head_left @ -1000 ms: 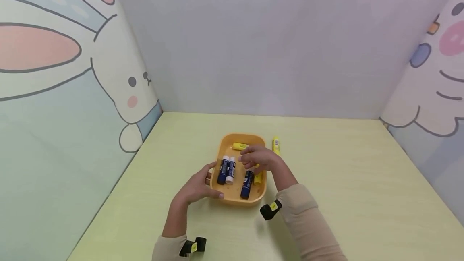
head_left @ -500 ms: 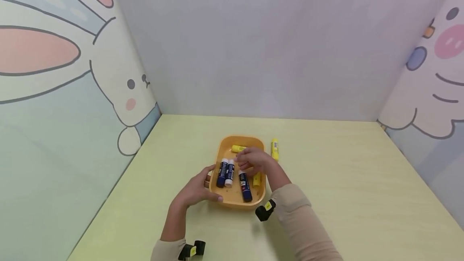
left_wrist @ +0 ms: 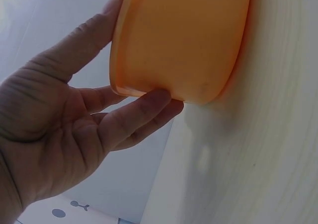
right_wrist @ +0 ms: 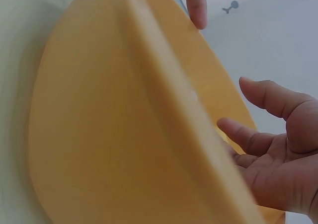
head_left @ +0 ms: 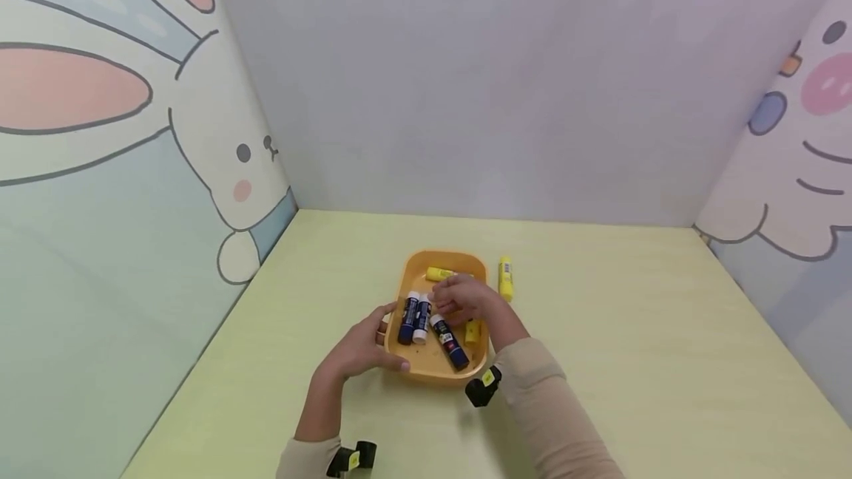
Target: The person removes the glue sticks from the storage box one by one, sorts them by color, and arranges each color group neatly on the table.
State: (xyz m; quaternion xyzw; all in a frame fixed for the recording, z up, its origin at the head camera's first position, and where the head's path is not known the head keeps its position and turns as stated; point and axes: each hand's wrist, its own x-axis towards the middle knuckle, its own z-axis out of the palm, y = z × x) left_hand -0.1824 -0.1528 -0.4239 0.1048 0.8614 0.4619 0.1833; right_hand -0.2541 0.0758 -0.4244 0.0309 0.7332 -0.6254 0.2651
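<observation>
I see the orange tray (head_left: pixel 411 272) near the middle of the green table (head_left: pixel 632 331), holding two blue glue sticks (head_left: pixel 414 318) side by side, a third blue stick (head_left: pixel 450 343) lying diagonal, and yellow sticks (head_left: pixel 439 273). My left hand (head_left: pixel 359 346) holds the tray's near-left rim, thumb over the edge, fingers under it. My right hand (head_left: pixel 466 300) hovers over the tray's centre, fingers loosely curled; I cannot tell whether it holds anything. One yellow stick (head_left: pixel 506 277) lies just right of the tray.
</observation>
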